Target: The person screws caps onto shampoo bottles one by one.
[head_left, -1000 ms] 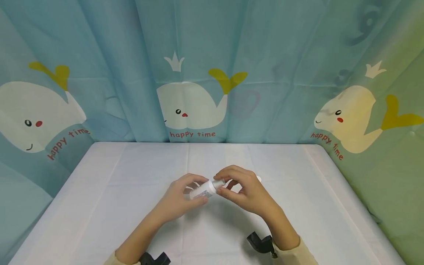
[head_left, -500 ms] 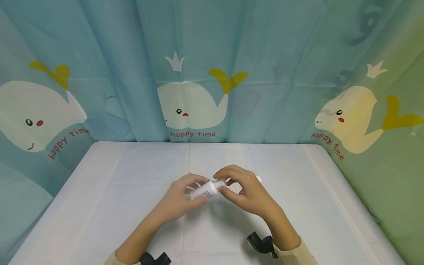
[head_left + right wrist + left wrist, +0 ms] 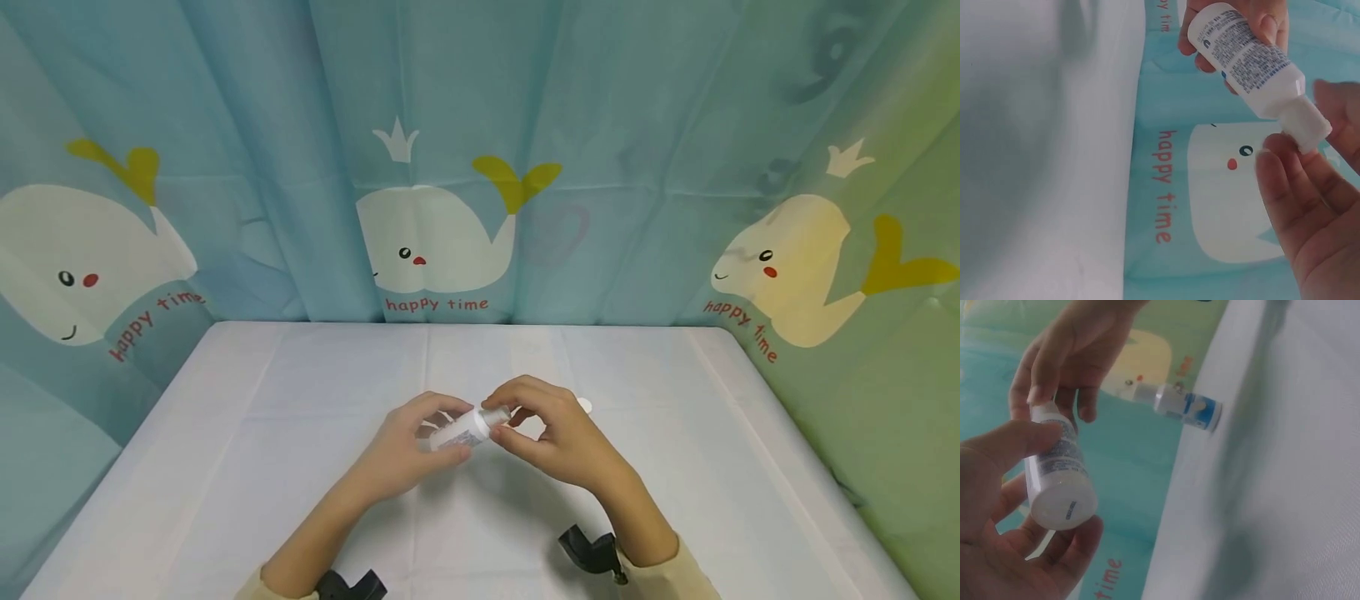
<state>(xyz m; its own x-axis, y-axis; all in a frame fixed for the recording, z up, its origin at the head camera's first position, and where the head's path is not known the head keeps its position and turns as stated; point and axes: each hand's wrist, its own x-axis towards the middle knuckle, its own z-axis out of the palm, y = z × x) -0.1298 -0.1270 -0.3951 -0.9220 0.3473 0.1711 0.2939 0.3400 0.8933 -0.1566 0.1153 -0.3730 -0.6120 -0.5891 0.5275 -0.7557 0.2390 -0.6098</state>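
Observation:
A small white bottle [image 3: 456,431] with printed text on its side is held tilted above the table. My left hand [image 3: 405,454] grips its body, the thumb across the label in the left wrist view. My right hand [image 3: 551,429] has its fingers and thumb around the whitish cap [image 3: 1305,122] at the bottle's upper end. In the left wrist view a second bottle [image 3: 1188,407], white with a blue band, stands upright on the table. Only a bit of its white top [image 3: 585,405] shows behind my right hand in the head view.
A white-covered table [image 3: 300,375] lies under both hands. Behind it and at the sides hangs a blue-green curtain [image 3: 622,250] printed with whales. Black wrist mounts [image 3: 592,550] sit at both forearms.
My right fingers shift slightly at the cap, turning a little off it and then back around it. The left hand and bottle stay nearly in place.

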